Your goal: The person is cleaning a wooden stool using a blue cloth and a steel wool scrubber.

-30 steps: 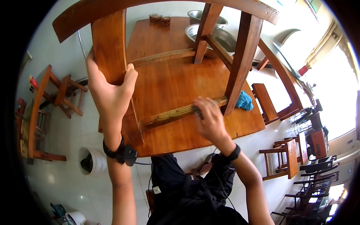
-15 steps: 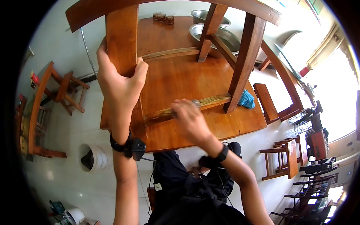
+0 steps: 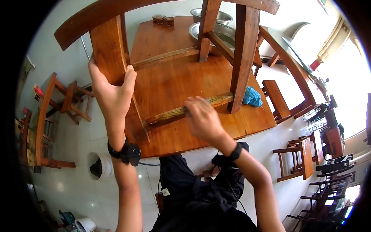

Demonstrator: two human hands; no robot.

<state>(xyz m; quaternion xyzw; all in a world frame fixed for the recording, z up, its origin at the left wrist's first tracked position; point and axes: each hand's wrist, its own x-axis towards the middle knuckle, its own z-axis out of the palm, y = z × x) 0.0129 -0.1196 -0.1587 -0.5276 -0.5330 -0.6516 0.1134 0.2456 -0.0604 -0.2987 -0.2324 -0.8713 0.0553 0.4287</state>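
A wooden chair rests on the brown table, its curved rail nearest me at the top of the view. My left hand is wrapped round the chair's broad left board, thumb on the right edge. Low on the chair, a worn crossbar with a streaked, paler surface runs between two uprights. My right hand is bent over the middle of this crossbar. Something small and grey shows at its fingers; the palm hides most of it. A crumpled blue cloth lies on the table right of the chair.
Two metal basins stand at the table's far right, and three small brown glasses at the far left. A white bucket is on the floor at left. Wooden stools and chairs stand around the table.
The chair appears tilted and shifted left in view, with my left hand still gripping its board. My right hand has moved slightly right and up along the crossbar.
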